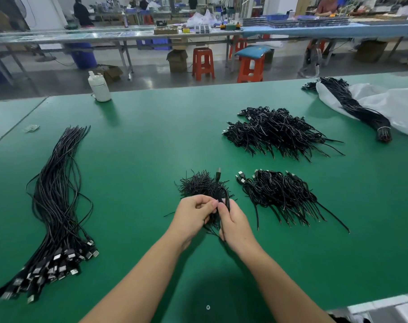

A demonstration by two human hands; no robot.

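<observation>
Two bare hands, one job: left hand and right hand meet over the near edge of a heap of short black wire ties, mid green worktop. Between them is one thin black USB cable, folded into a hank. Its loop arches over the heap's right side, and the metal plug end sticks up just behind the heap.

Right hand's fingers curl round the folded strands in a firm grip. Left hand's fingers are curled too, with thumb and forefinger pinching the same cable right beside the right thumb. Can't tell whether a tie sits in that pinch. Loose strands hang under both palms, down to the heap's near edge.

Rest, all placed from the heap:
- Just right: pile of coiled black cables with plugs.
- Behind-right, well apart: bigger pile of coiled black cables.
- Far behind-right: white plastic bag with a banded black cable bundle lying on it.
- Well left: long sheaf of straight black USB cables, plugs toward the near edge.
- Far behind-left: white plastic bottle at the worktop's back edge.
- Far left-behind: small clump of pale rubber bands.
</observation>
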